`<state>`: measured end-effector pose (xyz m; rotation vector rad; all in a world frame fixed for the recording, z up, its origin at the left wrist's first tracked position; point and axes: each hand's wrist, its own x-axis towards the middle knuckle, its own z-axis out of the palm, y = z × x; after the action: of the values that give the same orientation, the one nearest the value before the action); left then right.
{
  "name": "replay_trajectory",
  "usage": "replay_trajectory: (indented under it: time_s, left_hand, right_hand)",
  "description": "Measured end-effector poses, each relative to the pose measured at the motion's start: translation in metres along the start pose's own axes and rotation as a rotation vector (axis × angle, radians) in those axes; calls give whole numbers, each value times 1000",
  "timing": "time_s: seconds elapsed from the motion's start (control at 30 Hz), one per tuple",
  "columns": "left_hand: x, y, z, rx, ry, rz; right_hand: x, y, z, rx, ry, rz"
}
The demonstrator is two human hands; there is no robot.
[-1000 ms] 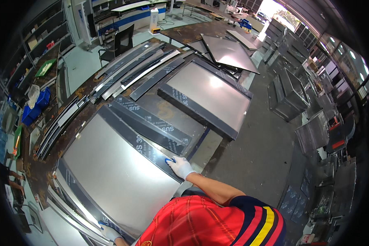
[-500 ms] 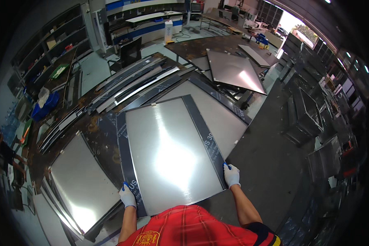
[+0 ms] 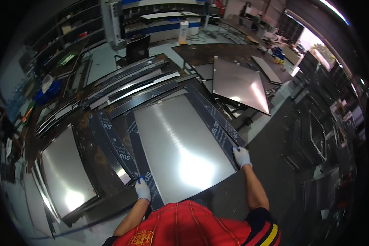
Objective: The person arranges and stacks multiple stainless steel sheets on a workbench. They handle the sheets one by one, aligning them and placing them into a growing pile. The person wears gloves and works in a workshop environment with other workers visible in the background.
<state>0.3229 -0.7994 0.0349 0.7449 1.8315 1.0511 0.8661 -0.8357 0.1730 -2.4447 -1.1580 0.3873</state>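
Note:
A large sheet-metal panel point(image 3: 176, 139) with a bright silver face and dark film-covered side flanges lies before me, tilted slightly. My left hand point(image 3: 142, 190), in a white glove with blue fingertips, is closed on its near left corner. At the near right edge my right hand point(image 3: 242, 156), gloved alike, has its fingers closed round the flange. Another panel lies beneath; its dark film-covered edge point(image 3: 211, 112) shows along the far right side. Left of the held panel rests a long film-covered metal strip point(image 3: 112, 147) with a shiny near end.
More silver panels point(image 3: 67, 172) lean in a stack at the left. Long metal strips point(image 3: 131, 82) cover the table's far part. Beyond stands a second table with a wide panel point(image 3: 240, 84). Dark metal frames point(image 3: 311, 135) fill the right side; a blue bin point(image 3: 48, 92) is far left.
The held panel has shifted right and lines up more closely over the panel below. The film-covered strip at its left has come into fuller view. Both hands keep their hold.

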Motion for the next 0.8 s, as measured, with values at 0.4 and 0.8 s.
replay_trajectory:
  time_s: [0.4,0.8]
  left_hand:
    - [-92,5,139,444,-145,122]
    - [-115,-6,170,381,-86,-12]
  right_hand:
    - [154,41,17,-366,-236,-8]
    - [176,119,62,-41,-63,-101]
